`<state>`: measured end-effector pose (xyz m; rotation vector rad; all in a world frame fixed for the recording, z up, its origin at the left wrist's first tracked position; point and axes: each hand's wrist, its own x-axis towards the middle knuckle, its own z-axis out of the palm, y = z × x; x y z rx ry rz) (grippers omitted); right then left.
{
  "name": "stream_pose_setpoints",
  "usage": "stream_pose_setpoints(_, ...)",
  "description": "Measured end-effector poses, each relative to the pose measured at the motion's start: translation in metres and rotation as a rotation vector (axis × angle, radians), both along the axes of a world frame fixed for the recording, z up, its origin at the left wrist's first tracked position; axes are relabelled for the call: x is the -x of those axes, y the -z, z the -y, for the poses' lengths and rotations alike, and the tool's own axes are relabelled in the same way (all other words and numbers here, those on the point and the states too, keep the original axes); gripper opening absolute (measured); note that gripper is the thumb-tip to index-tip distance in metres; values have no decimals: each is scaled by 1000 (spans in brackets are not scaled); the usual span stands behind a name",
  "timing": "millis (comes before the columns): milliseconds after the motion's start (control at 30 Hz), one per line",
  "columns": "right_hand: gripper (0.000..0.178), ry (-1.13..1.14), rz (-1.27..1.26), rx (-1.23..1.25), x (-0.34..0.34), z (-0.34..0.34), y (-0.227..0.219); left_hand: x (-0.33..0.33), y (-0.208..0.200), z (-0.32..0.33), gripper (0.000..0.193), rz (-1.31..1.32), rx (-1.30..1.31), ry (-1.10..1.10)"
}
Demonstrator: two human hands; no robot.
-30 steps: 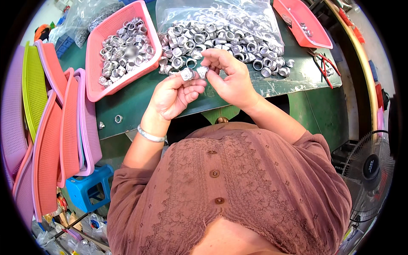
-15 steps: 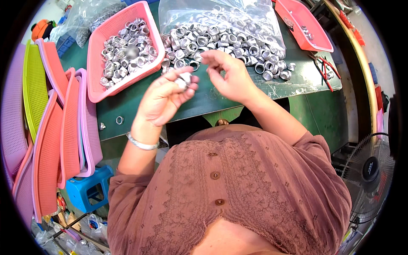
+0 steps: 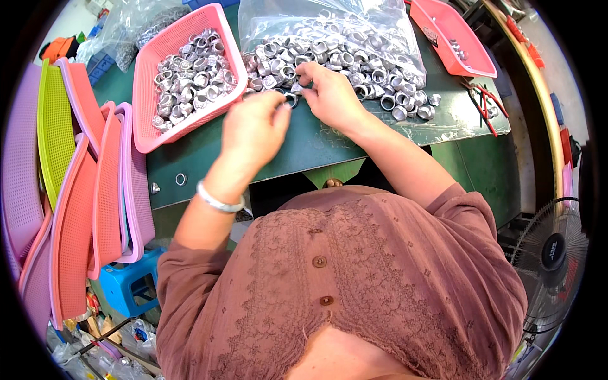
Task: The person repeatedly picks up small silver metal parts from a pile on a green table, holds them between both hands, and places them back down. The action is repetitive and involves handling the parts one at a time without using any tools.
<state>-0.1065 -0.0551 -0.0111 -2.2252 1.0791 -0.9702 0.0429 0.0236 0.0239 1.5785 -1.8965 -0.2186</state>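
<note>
Reaching over the near table edge to a heap of silver rings [image 3: 345, 60]

The green table [image 3: 196, 149] is crossed by both forearms at its near edge, which is bent by the lens and runs from lower left to the right corner. Between that edge and the heap, a strip of green surface is left for movement, widest at the left. The right hand [image 3: 332, 98] is placed at the heap's near margin, its thumb and fingers bent beside a ring; whether it is gripped cannot be told. The left hand [image 3: 256, 123] is blurred and seen from the back, its fingers curled; what is held cannot be told.

Leftward, the way is bounded by a pink basket [image 3: 143, 101], partly filled with rings, whose near right corner is just beside the left hand. The far side is taken up by a clear plastic bag [image 3: 266, 19], under which part of the heap is covered. Two loose pieces [image 3: 181, 179] are set near the left edge. At the right, red-handled pliers [image 3: 486, 104] are laid near the corner, below a pink tray [image 3: 476, 69]. Stacked baskets [image 3: 69, 240] are stood beyond the left edge.
</note>
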Motion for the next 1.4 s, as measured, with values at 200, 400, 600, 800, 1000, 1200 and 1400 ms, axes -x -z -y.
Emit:
stream_pose_setpoints(200, 28, 2, 22, 8, 5, -3, 8, 24, 28, 17, 17, 264, -189, -104)
stream_pose_setpoints(400, 29, -52, 171, -199, 11, -7, 6, 15, 36, 12, 11, 12, -106, -52)
stream_pose_setpoints(600, 32, -99, 414, -111, 24, -32, 0, 13, 36, -6, 5, -1003, -266, 88)
stream_pose_setpoints(800, 38, -135, 511, 58, 27, -46, 1, 22, 38, -14, 14, -1107, -63, 244)
stream_pose_setpoints(1000, 43, -154, 411, 273, 31, -46, -3, 26, 40, -15, 29, -1162, -7, 320)
stream_pose_setpoints(1200, 35, -217, 335, 463, 29, -50, 0, 33, 36, -16, 27, -1300, 30, 317)
stream_pose_setpoints(1400, 34, -292, 237, 647, 28, -46, 0, 32, 39, -19, 26, -1497, 13, 307)
